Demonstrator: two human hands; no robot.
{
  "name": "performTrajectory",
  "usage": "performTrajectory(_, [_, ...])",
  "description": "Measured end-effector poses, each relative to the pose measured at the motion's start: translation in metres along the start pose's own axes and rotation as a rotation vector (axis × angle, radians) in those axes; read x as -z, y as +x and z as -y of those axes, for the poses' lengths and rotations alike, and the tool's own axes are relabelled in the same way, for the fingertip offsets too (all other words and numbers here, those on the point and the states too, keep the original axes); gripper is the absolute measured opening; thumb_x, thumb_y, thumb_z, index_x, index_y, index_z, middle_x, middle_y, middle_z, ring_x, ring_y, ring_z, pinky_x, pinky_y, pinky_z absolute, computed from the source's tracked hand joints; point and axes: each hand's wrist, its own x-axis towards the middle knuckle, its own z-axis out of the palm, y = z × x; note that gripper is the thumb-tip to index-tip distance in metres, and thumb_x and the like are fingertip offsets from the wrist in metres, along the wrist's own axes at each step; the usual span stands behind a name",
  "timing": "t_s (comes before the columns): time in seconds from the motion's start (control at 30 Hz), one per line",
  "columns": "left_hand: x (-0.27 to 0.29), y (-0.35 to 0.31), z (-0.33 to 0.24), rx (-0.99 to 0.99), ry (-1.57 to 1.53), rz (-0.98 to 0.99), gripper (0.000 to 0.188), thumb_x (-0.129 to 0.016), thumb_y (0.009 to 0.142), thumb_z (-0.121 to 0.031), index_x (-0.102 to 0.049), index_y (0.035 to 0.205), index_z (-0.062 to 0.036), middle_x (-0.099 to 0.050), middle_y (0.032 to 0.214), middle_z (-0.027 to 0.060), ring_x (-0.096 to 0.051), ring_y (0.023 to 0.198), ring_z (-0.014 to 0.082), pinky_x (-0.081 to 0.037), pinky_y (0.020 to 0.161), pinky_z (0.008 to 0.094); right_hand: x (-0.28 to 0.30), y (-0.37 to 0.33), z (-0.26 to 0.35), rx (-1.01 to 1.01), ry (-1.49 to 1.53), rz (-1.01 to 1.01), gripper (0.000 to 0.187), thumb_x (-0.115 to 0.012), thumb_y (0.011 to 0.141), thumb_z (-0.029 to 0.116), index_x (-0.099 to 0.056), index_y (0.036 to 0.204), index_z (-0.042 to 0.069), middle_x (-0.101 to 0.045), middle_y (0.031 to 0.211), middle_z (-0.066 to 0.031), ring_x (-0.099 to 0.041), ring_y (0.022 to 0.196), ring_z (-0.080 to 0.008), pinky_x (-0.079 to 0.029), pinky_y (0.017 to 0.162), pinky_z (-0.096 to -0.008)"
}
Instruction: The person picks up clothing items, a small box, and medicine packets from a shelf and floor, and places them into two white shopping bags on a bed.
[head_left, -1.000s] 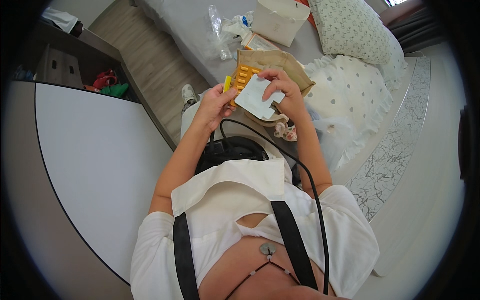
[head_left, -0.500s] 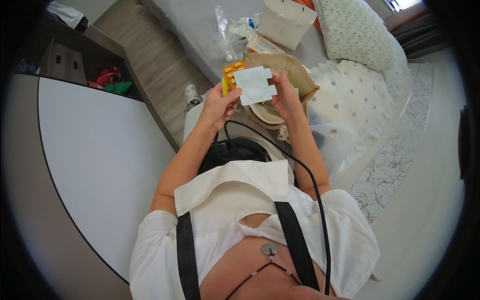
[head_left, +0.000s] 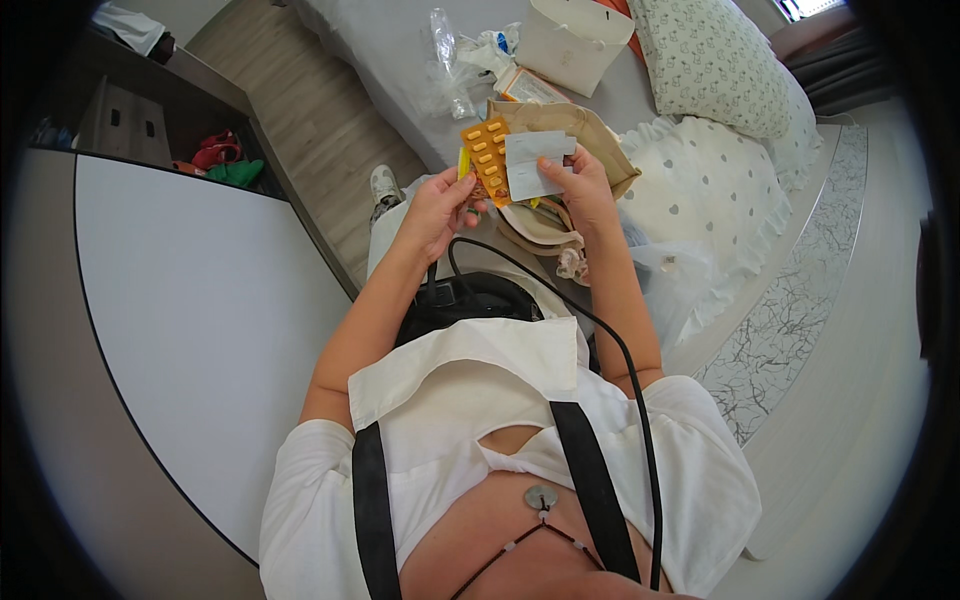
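My left hand [head_left: 438, 208] is closed, its thumb and fingers gripping an orange blister pack [head_left: 487, 150] with several pills in rows. A narrow yellow strip [head_left: 463, 163] shows along the pack's left edge, by the thumb. Closed as well, my right hand [head_left: 588, 192] pinches a pale flattened carton [head_left: 525, 155], thumb on top. The carton lies right beside the blister pack, close to its right edge. Behind and below both hands stands an open tan bag [head_left: 618, 168]. Beige fabric [head_left: 540, 228] sits under the hands, partly hidden.
On the grey bed lie a clear plastic bottle [head_left: 447, 60], an orange-and-white box [head_left: 530, 87] and a white bag [head_left: 575, 45]. Pillows [head_left: 700, 65] and dotted bedding [head_left: 710, 190] fill the right. A black cable [head_left: 610, 335] loops across my front. A white panel [head_left: 190, 330] stands left.
The carton has moved right in my right hand, whose thumb now lies over its face. More of the blister pack is uncovered, and it stands more upright, shifted right.
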Motion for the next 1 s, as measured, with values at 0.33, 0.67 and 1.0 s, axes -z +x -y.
performTrajectory(0.33, [0.003,0.005,0.003,-0.021,0.157,-0.049,0.02,-0.052,0.086,-0.016,-0.052,0.102,-0.0032,-0.058,0.084,0.0028,-0.054,0.063,0.0071,-0.042,0.045,0.0172,-0.015,0.002,0.004,0.163,-0.08,-0.098,0.027,-0.064,0.075,0.008,-0.055,0.1,0.003,-0.059,0.091,-0.0049,-0.057,0.08,-0.0127,-0.046,0.069,-0.025])
performTrajectory(0.67, [0.012,0.006,0.0,-0.075,-0.042,-0.081,0.02,-0.05,0.087,-0.015,-0.051,0.101,-0.0008,-0.06,0.086,0.0078,-0.058,0.064,0.0105,-0.05,0.05,0.0196,0.014,-0.009,0.007,0.096,0.419,-0.152,0.027,-0.058,0.082,0.009,-0.049,0.107,0.003,-0.059,0.101,-0.0072,-0.059,0.088,-0.015,-0.051,0.075,-0.0285])
performTrajectory(1.0, [0.009,0.004,-0.002,-0.091,-0.005,-0.103,0.019,-0.051,0.087,-0.015,-0.05,0.099,-0.0004,-0.06,0.085,0.0081,-0.059,0.064,0.0105,-0.049,0.049,0.0183,0.005,-0.023,-0.005,-0.176,0.309,0.077,0.034,-0.065,0.074,0.012,-0.054,0.105,0.003,-0.061,0.096,-0.005,-0.059,0.084,-0.0112,-0.047,0.075,-0.0255])
